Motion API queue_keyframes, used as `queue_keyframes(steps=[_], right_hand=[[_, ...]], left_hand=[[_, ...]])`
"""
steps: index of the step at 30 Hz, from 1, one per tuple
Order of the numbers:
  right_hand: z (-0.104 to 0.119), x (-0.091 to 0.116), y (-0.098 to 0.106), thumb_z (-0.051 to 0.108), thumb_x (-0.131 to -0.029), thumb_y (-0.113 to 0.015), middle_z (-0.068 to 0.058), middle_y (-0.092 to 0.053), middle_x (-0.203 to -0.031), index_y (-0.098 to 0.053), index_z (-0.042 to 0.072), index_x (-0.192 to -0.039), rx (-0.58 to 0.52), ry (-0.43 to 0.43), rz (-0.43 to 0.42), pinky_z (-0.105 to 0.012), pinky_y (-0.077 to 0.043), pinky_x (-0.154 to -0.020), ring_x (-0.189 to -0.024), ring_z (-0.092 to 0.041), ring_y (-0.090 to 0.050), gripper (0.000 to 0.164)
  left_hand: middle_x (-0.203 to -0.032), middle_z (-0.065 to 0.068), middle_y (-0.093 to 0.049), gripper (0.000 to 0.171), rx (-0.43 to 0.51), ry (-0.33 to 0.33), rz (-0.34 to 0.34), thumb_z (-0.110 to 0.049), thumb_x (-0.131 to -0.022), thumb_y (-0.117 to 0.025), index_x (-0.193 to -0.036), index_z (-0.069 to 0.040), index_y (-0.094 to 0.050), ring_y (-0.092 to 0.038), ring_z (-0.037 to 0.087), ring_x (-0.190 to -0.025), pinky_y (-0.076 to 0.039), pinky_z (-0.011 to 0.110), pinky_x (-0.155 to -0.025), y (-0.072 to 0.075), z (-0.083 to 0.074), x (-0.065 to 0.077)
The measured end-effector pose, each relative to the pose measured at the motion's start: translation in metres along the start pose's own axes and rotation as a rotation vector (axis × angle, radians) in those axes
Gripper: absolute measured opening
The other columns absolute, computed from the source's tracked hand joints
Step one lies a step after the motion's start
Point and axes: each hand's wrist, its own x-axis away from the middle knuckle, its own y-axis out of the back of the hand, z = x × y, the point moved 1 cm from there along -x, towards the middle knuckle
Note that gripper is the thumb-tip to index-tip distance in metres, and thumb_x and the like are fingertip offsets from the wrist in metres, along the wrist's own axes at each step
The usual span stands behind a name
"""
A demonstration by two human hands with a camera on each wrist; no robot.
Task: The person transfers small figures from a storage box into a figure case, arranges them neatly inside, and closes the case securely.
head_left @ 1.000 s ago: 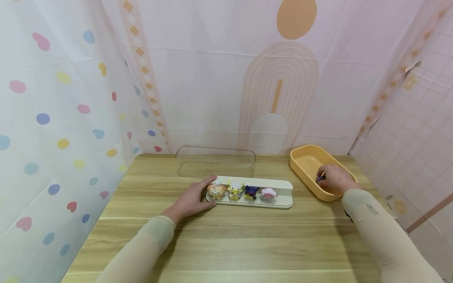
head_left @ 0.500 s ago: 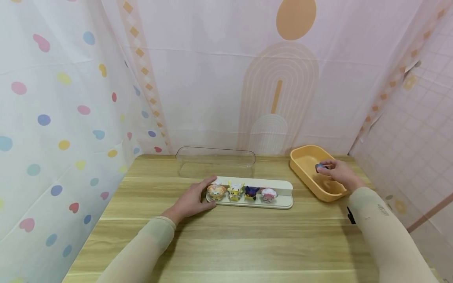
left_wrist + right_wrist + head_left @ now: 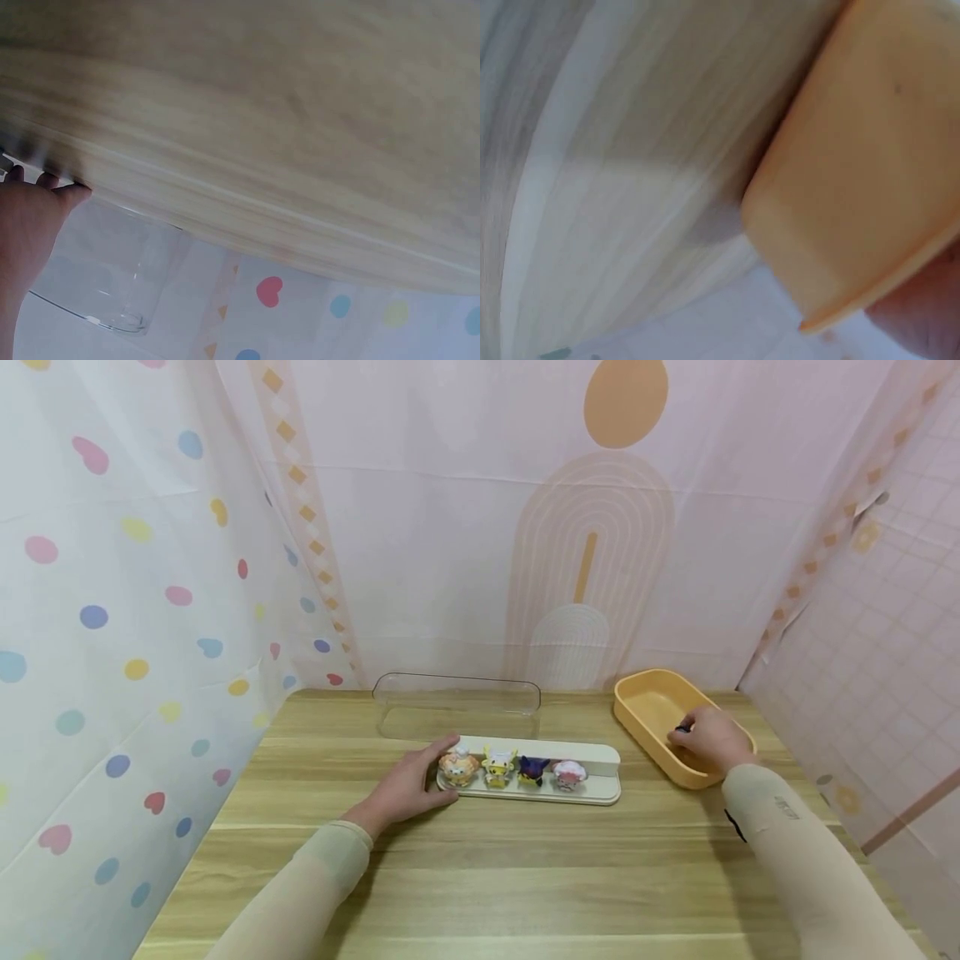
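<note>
A cream display stand (image 3: pixel 602 787) with a raised back step bears several small figurines in a row. They are an orange one with a white chef's hat (image 3: pixel 459 767), a yellow one (image 3: pixel 498 768), a dark purple one (image 3: pixel 532 770) and a pink-and-white one (image 3: pixel 569 774). My left hand (image 3: pixel 405 783) holds the stand's left end, thumb at the front edge, index finger at the back. Inside the yellow basket (image 3: pixel 643 720), my right hand (image 3: pixel 712 739) pinches a small dark figurine (image 3: pixel 683 729), mostly hidden by the fingers.
Behind the stand, a clear plastic cover (image 3: pixel 457 702) stands on the wooden table (image 3: pixel 480 877) near its back edge. Patterned curtains (image 3: pixel 435 543) hang behind and along both sides. The basket sits at the table's back right.
My right hand first lifted the small dark figurine within the basket, showing a bluish side, then lowered it again. The left hand and the stand have stayed in place.
</note>
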Motion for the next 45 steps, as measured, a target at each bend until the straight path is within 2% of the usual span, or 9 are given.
queue_keyframes(steps=[6,10,14,17,21,24,30,36,45], right_hand=[[0.011,-0.001,-0.005,0.054,-0.096,-0.072,-0.006,-0.055,-0.066,-0.052,0.013,-0.064,0.115,-0.191,-0.016,-0.04,-0.048,-0.06,-0.07,-0.028,-0.058,0.056],[0.015,-0.001,-0.005,0.067,-0.098,-0.064,-0.011,-0.059,-0.069,-0.05,0.014,-0.061,0.122,-0.205,0.009,-0.043,-0.051,-0.061,-0.071,-0.03,-0.06,0.066],[0.011,-0.001,0.008,0.072,-0.105,-0.042,-0.027,-0.071,-0.091,-0.063,0.006,-0.068,0.088,-0.206,0.061,-0.049,-0.056,-0.07,-0.082,-0.037,-0.066,0.079],[0.004,0.001,0.024,0.064,-0.111,-0.032,-0.037,-0.07,-0.115,-0.071,-0.009,-0.099,0.04,-0.16,0.034,-0.058,-0.057,-0.084,-0.099,-0.049,-0.068,0.083],[-0.005,0.007,0.042,0.045,-0.112,-0.052,-0.042,-0.057,-0.142,-0.046,-0.011,-0.15,-0.025,0.012,-0.066,-0.072,-0.045,-0.108,-0.128,-0.062,-0.055,0.068],[-0.008,0.009,0.05,0.036,-0.101,-0.076,-0.042,-0.047,-0.152,-0.036,-0.005,-0.16,-0.005,0.145,-0.129,-0.077,-0.036,-0.114,-0.136,-0.065,-0.044,0.082],[-0.004,0.01,0.045,0.033,-0.085,-0.092,-0.039,-0.052,-0.15,-0.051,-0.006,-0.151,0.111,0.28,-0.114,-0.075,-0.036,-0.114,-0.135,-0.063,-0.047,0.087],[0.002,0.009,0.024,0.033,-0.085,-0.091,-0.039,-0.056,-0.146,-0.061,-0.005,-0.141,0.163,0.279,-0.015,-0.073,-0.041,-0.113,-0.135,-0.062,-0.048,0.074],[0.007,0.004,0.007,0.026,-0.089,-0.086,-0.033,-0.061,-0.145,-0.073,-0.001,-0.127,0.302,0.274,-0.038,-0.072,-0.041,-0.114,-0.137,-0.059,-0.05,0.048]], left_hand=[[-0.156,0.019,-0.057,0.094,-0.013,0.001,-0.001,-0.037,-0.091,-0.086,-0.169,-0.032,-0.032,-0.056,0.041,-0.142,-0.046,0.062,-0.118,-0.001,0.0,-0.001],[-0.156,0.019,-0.057,0.094,-0.009,-0.004,0.002,-0.036,-0.091,-0.086,-0.169,-0.031,-0.033,-0.056,0.041,-0.142,-0.046,0.062,-0.118,-0.001,0.0,-0.002],[-0.157,0.019,-0.057,0.094,-0.009,-0.007,0.005,-0.036,-0.092,-0.086,-0.169,-0.03,-0.032,-0.056,0.041,-0.143,-0.045,0.062,-0.118,-0.002,-0.002,-0.003],[-0.157,0.02,-0.056,0.094,-0.005,-0.006,0.004,-0.036,-0.092,-0.086,-0.169,-0.03,-0.032,-0.056,0.042,-0.143,-0.045,0.062,-0.119,-0.002,-0.002,-0.004],[-0.157,0.02,-0.056,0.094,-0.002,-0.005,0.009,-0.036,-0.092,-0.086,-0.169,-0.03,-0.032,-0.055,0.042,-0.143,-0.045,0.063,-0.119,-0.002,-0.002,-0.004],[-0.157,0.02,-0.056,0.094,0.002,-0.009,0.009,-0.036,-0.092,-0.086,-0.169,-0.029,-0.033,-0.055,0.041,-0.143,-0.044,0.062,-0.119,0.0,-0.001,-0.004],[-0.156,0.021,-0.057,0.094,-0.007,-0.008,-0.006,-0.034,-0.091,-0.087,-0.168,-0.029,-0.033,-0.056,0.042,-0.142,-0.045,0.063,-0.118,0.003,0.0,-0.003],[-0.155,0.021,-0.058,0.094,-0.024,-0.003,-0.01,-0.037,-0.091,-0.087,-0.168,-0.032,-0.033,-0.057,0.043,-0.14,-0.046,0.063,-0.117,0.001,0.002,-0.002],[-0.156,0.019,-0.057,0.094,-0.026,0.01,-0.001,-0.039,-0.092,-0.086,-0.168,-0.034,-0.032,-0.056,0.043,-0.142,-0.046,0.064,-0.117,-0.001,0.001,-0.002]])
